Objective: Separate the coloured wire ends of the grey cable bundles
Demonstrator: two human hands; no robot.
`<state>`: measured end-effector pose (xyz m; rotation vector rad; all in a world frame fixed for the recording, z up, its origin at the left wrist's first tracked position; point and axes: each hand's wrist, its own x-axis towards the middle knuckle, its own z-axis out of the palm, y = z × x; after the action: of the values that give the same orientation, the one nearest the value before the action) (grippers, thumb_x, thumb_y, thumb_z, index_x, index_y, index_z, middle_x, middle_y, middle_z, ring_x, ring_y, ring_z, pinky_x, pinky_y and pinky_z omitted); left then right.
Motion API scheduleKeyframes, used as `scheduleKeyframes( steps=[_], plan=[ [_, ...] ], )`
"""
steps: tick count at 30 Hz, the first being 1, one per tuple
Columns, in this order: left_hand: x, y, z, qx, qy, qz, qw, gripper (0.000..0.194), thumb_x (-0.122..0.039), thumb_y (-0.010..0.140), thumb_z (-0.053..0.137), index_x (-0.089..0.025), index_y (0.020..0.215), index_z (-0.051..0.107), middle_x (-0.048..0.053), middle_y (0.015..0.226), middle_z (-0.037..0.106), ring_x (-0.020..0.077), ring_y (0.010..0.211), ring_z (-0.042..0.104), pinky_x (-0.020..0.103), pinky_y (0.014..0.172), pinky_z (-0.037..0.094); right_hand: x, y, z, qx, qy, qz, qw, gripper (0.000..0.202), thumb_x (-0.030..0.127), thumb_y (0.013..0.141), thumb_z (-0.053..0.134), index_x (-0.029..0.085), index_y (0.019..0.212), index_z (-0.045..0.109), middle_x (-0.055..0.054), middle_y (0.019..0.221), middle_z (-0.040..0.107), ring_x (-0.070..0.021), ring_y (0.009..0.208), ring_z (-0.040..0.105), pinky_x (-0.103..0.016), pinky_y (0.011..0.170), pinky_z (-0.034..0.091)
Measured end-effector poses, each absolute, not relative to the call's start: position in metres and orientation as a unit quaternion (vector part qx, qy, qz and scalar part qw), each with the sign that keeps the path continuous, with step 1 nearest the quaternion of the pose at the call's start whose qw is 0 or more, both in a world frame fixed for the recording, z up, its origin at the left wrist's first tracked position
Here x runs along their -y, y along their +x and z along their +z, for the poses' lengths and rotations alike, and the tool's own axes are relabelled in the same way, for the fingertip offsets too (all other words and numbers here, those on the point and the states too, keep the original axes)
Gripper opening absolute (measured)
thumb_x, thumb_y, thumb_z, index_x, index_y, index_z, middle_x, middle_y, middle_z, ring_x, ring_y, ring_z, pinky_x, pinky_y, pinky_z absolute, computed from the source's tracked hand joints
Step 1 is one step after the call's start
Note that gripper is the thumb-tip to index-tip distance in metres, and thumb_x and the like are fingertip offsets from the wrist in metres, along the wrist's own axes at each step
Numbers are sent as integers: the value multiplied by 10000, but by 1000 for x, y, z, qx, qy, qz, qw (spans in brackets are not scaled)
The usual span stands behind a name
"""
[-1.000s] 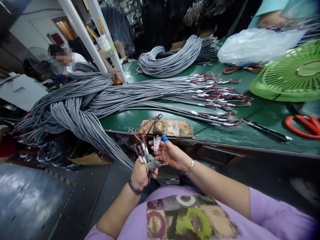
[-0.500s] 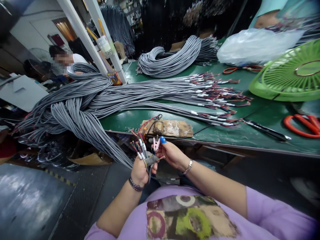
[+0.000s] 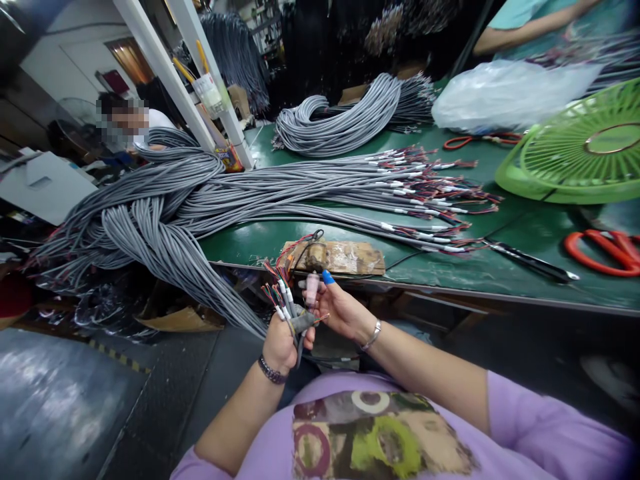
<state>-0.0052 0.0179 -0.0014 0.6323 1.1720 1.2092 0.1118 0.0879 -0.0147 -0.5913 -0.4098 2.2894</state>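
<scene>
My left hand (image 3: pixel 281 343) is closed around several grey cables (image 3: pixel 290 311) with white sleeves and coloured wire ends pointing up. A grey covering is on its thumb or finger. Just to the right, my right hand (image 3: pixel 341 308), with a blue tip on one finger, holds a small pale pink tool (image 3: pixel 312 289), blurred, beside a thin end of coloured wires. Behind both hands, a motor-like part (image 3: pixel 316 255) sits on a wooden block (image 3: pixel 355 258) at the table's front edge.
Long grey cable bundles (image 3: pixel 240 187) cross the green table (image 3: pixel 280 239). Farther back lie a coiled bundle (image 3: pixel 345 120) and a plastic bag (image 3: pixel 505 97). At right are a green fan (image 3: pixel 575 153), orange-handled scissors (image 3: pixel 600 250) and black tweezers (image 3: pixel 533 260). Two people are beyond.
The pink tool in my right hand has turned, its two arms no longer showing apart. My left hand stays put. The person at the upper right has stretched an arm out.
</scene>
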Motion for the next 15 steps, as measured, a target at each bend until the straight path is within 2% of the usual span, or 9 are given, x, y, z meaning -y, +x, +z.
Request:
scheduleKeyframes(
  steps=[3, 9, 15],
  plan=[
    [-10, -5, 1, -508, 286, 532, 614, 288, -367, 604, 747, -139, 596, 571, -14, 409, 545, 77, 322, 450, 175, 321, 344, -87, 116, -11, 158, -229, 900, 335, 405, 555, 851, 514, 170, 837, 640, -28, 700, 630, -105, 565, 541, -212, 504, 430],
    [-2, 0, 6, -507, 264, 571, 589, 330, -400, 568, 778, -139, 603, 579, -13, 434, 562, 77, 356, 470, 169, 338, 362, -85, 116, -8, 228, -245, 860, 385, 149, 299, 774, 685, 153, 787, 662, -19, 684, 632, -98, 573, 530, -202, 524, 456],
    [-6, 4, 5, -506, 278, 573, 582, 313, -391, 608, 760, -133, 584, 585, -15, 434, 557, 70, 358, 471, 166, 352, 375, -86, 112, -17, 217, -253, 863, 380, 312, 452, 794, 636, 142, 775, 664, -60, 747, 667, -108, 563, 530, -219, 505, 438]
  ],
)
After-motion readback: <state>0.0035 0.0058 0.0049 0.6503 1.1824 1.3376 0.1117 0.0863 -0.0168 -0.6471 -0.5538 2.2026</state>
